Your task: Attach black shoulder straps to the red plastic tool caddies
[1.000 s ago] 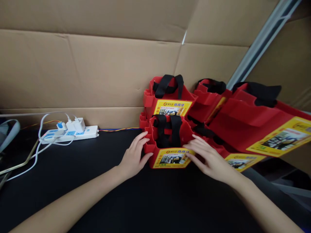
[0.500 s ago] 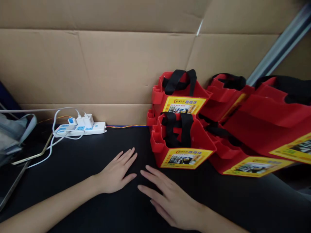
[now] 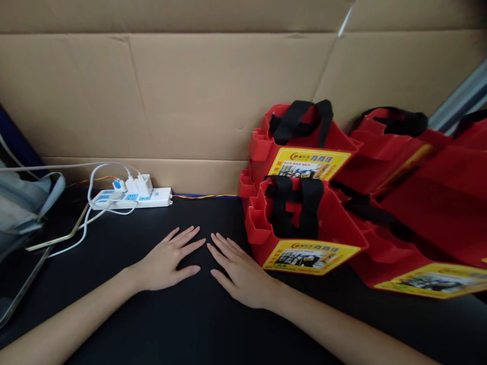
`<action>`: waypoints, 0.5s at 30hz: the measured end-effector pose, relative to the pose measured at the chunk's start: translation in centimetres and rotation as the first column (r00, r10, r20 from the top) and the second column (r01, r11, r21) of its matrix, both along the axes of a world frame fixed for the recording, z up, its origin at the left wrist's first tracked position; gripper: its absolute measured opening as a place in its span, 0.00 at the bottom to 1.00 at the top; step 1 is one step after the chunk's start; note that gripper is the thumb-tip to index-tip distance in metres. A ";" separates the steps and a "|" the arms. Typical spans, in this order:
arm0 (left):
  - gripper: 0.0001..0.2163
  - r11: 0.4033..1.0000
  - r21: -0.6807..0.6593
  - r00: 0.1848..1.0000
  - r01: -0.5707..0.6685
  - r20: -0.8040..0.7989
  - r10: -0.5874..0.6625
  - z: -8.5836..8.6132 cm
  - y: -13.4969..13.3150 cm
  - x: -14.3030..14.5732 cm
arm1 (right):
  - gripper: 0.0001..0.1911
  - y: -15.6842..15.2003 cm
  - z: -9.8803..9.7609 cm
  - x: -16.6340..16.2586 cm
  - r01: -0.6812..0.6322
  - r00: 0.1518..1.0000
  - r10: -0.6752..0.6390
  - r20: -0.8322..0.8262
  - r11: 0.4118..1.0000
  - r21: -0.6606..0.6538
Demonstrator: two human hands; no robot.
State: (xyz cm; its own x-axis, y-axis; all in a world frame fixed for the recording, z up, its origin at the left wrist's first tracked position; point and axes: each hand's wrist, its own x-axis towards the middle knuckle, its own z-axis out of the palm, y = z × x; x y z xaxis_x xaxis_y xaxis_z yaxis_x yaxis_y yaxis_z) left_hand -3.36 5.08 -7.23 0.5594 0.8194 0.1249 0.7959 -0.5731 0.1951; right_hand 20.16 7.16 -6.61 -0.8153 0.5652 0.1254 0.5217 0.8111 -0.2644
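Observation:
My left hand lies palm down on the black tabletop, fingers spread and holding nothing. Close to its right, my right hand is also palm down with fingers stretched out, nothing in it. A small gap separates the fingertips of the two hands. Just right of my right hand stands a red plastic tool box with black strap handles and a yellow label. Behind it is a similar red tool box.
More red tool boxes are stacked at the right. A white power strip with chargers and white cables lies at the back left. Beside it are a grey bag and a phone-like edge. A cardboard wall closes the back.
My right hand has moved forward and left, nearer my left hand, and looks flat on the table. My left hand has shifted slightly left. The camera view has turned a little.

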 end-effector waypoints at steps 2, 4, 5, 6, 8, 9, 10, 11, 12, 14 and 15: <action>0.27 1.000 -0.004 1.000 0.000 0.000 0.000 0.0 -0.1 0.1 | 0.26 0.0 0.0 0.1 -0.006 1.000 0.006 -0.008 1.000 0.001; 0.27 1.000 -0.006 1.000 0.002 -0.004 -0.002 0.0 -0.1 0.1 | 0.25 0.0 0.0 0.2 -0.018 1.000 0.018 -0.016 1.000 0.000; 0.26 1.000 -0.006 1.000 0.001 -0.008 -0.001 0.0 -0.1 0.1 | 0.25 0.0 -0.1 0.2 -0.024 1.000 0.024 -0.017 1.000 -0.001; 0.26 1.000 -0.004 1.000 0.000 -0.015 0.000 0.0 -0.1 0.1 | 0.25 0.1 -0.2 0.2 -0.029 0.999 0.028 -0.016 1.000 -0.001; 0.26 1.000 0.001 1.000 -0.001 -0.030 0.001 -0.1 0.0 0.1 | 0.24 0.2 -0.3 0.1 -0.033 0.999 0.033 -0.011 0.999 -0.001; 0.25 1.000 0.004 0.999 0.001 -0.038 0.000 -0.2 0.0 0.0 | 0.24 0.2 -0.4 0.1 -0.034 0.999 0.034 -0.007 0.999 -0.002; 0.25 1.000 0.006 0.999 0.003 -0.044 -0.003 -0.2 0.0 0.0 | 0.24 0.2 -0.4 0.1 -0.033 0.999 0.033 -0.003 0.999 -0.003; 0.25 1.000 0.008 0.999 0.006 -0.049 -0.005 -0.2 0.0 0.0 | 0.24 0.2 -0.5 0.1 -0.033 0.999 0.033 0.000 0.999 -0.005; 0.25 1.000 0.010 0.999 0.007 -0.052 -0.006 -0.2 0.0 -0.1 | 0.25 0.2 -0.5 0.1 -0.033 0.999 0.033 0.003 0.999 -0.006; 0.25 1.000 0.013 0.998 0.007 -0.055 -0.006 -0.2 0.0 -0.1 | 0.25 0.2 -0.5 0.1 -0.034 0.999 0.034 0.003 0.999 -0.005; 0.25 1.000 0.014 0.998 0.006 -0.056 -0.005 -0.2 0.0 -0.1 | 0.25 0.2 -0.4 0.1 -0.034 0.999 0.034 0.000 0.999 -0.004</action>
State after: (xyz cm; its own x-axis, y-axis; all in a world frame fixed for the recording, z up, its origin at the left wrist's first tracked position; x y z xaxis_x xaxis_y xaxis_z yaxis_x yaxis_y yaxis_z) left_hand -3.43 5.12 -7.44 0.5700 0.8149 0.1052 0.8024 -0.5796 0.1422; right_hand 20.29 7.38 -7.05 -0.8341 0.5376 0.1233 0.4937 0.8274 -0.2676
